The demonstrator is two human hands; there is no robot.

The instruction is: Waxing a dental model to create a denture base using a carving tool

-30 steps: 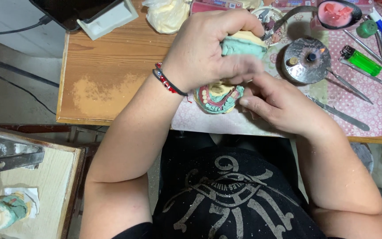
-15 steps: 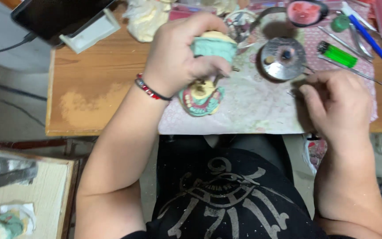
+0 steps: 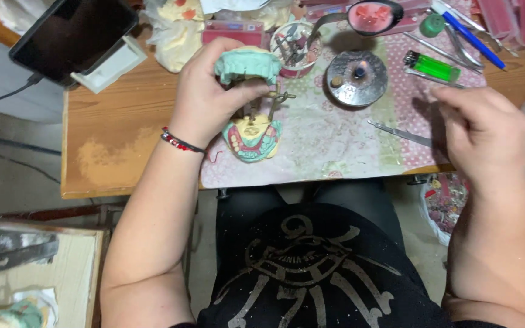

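One wooden table (image 3: 123, 121) bears a patterned mat (image 3: 335, 146); grey floor (image 3: 13, 164) beside.

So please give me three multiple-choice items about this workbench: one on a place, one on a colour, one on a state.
1. Where does the lighter lie?
A. right of the round metal burner
B. on the floor
C. under the phone

2. What colour is the upper cast of the dental model?
A. black
B. pale green
C. orange

3. What does the left hand do?
A. rests flat on the table
B. grips the dental model
C. holds the phone

Key: 1 A, it lies on the mat beside the burner; 2 B, mint-coloured plaster; 3 B, fingers wrap the cast.
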